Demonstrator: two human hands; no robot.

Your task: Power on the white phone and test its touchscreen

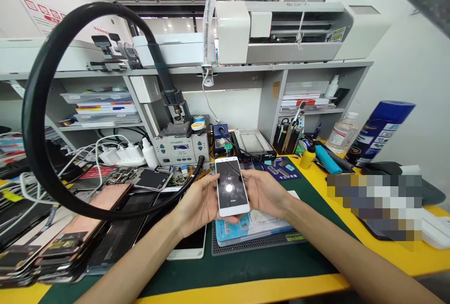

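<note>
A white smartphone [232, 198] with a dark, lit screen is held upright between my two hands above the bench. Its screen shows a small "MI" logo. My left hand [204, 201] grips the phone's left edge, with the thumb along the side and fingers behind it. On the opposite edge, my right hand [265, 191] is closed round the phone, its fingers mostly hidden at the back. Beneath the hands lies a blue and white packet [225, 233] on a dark grey perforated mat [260, 245]. A white-framed tablet [191, 250] lies partly under my left forearm.
Stacked phone and tablet parts [80, 233] crowd the left. A thick black hose [30, 107] loops in front of them from a grey control station [181, 151]. A blue spray can [381, 130], clear bottle [342, 133] and yellow bottle [308, 157] stand at right.
</note>
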